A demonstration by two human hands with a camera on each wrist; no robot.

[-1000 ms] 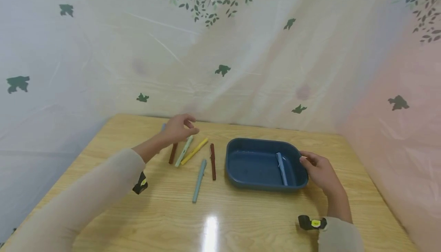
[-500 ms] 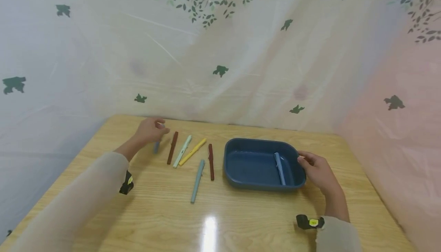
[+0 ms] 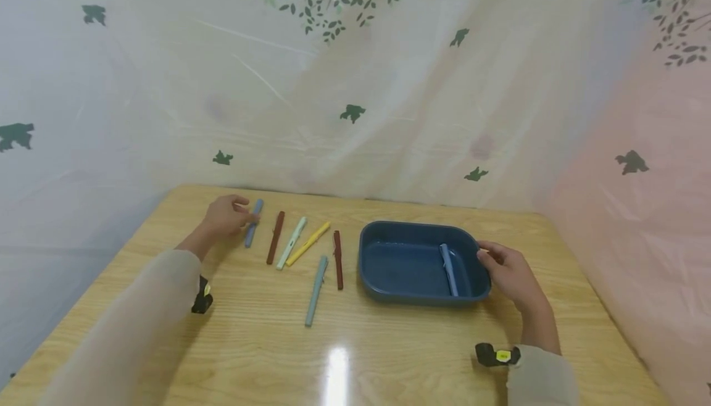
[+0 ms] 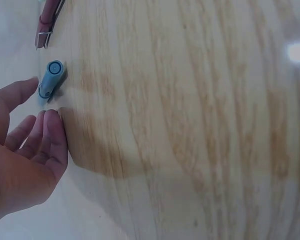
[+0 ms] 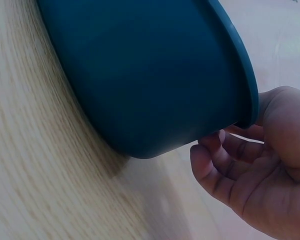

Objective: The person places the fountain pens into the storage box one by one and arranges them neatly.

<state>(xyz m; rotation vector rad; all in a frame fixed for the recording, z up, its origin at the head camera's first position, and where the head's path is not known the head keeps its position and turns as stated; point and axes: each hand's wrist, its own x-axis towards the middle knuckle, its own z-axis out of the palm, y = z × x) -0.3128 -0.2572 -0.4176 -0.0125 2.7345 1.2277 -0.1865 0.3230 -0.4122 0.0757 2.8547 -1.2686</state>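
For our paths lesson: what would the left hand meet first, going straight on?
Most likely the leftmost pen, the blue one beside the left hand; whether they touch is unclear.

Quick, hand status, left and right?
Left hand: open at the leftmost pen, thumb and fingers apart, not gripping it.
Right hand: closed on the tray, holding its right end by the rim.

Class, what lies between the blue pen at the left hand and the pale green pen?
A dark red pen lies between them, as the head view shows.
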